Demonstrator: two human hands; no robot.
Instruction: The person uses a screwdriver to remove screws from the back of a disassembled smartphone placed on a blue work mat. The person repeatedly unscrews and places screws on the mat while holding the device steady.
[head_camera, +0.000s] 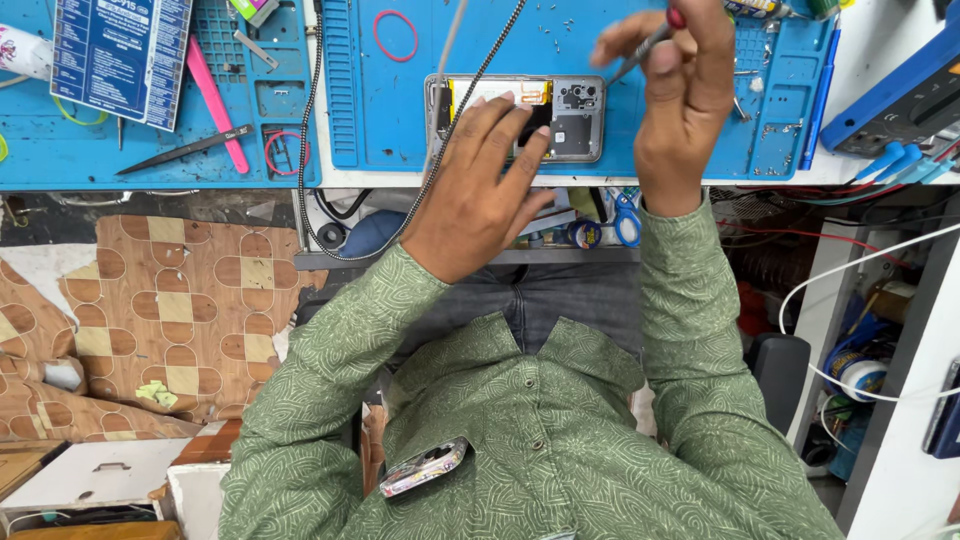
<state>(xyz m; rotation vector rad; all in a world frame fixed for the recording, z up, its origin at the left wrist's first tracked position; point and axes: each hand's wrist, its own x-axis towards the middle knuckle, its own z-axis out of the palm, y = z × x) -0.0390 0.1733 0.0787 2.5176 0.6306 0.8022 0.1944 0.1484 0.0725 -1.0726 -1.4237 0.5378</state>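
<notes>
My left hand (480, 185) lies flat, fingers apart, steadying the opened phone (515, 118), fragile inside, by its stiff frame, while my right hand (680, 90) pinches a thin screwdriver (640, 50).

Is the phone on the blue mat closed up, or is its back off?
Open: the phone lies with its internal parts and shields exposed, steadied by the left hand.

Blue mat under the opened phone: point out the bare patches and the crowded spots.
The blue mat is bare left of the opened phone, below the red rubber band. A smaller bare strip lies right of the right hand. The left hand covers the phone's near edge. The left mat is crowded with tweezers and a pink pry tool.
</notes>
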